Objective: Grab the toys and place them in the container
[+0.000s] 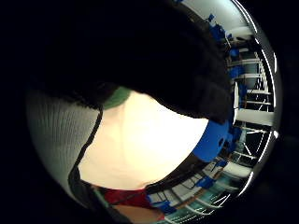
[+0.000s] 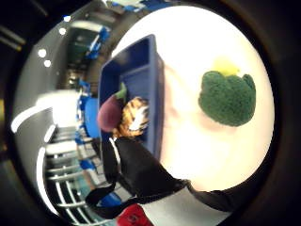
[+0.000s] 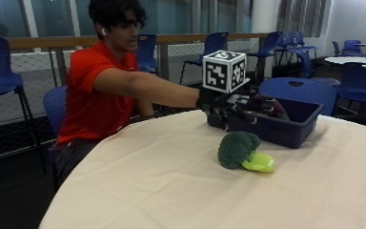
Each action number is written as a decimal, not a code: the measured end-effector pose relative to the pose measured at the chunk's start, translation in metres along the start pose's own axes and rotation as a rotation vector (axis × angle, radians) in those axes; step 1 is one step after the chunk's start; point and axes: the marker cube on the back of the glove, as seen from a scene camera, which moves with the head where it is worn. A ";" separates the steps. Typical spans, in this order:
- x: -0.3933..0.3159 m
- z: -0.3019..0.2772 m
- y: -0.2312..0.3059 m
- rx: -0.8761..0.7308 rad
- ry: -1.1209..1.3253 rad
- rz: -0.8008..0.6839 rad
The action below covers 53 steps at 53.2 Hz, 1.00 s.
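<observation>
— Hovering over the bin [image 3: 292, 125], the grip [image 3: 234, 110] sits at its near wall; whether its fingers are spread or curled, I cannot tell.

— And the toys?

— Just beyond the grip, inside the bin, lie an eggplant [image 2: 109, 114] and a tiger [image 2: 133, 118], touching each other. The broccoli [image 3: 239, 149] lies on the desk [image 3: 170, 191], below the grip and nearer the camera, outside the bin.

— How will it handle?

— It looks plush, so probably light and soft, squashing rather than slipping, nothing fragile. I'd take it round the green crown, since the pale stem [image 3: 259, 163] seems a smaller hold.
</observation>
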 end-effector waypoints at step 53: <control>-0.003 0.026 -0.012 0.097 0.076 -0.014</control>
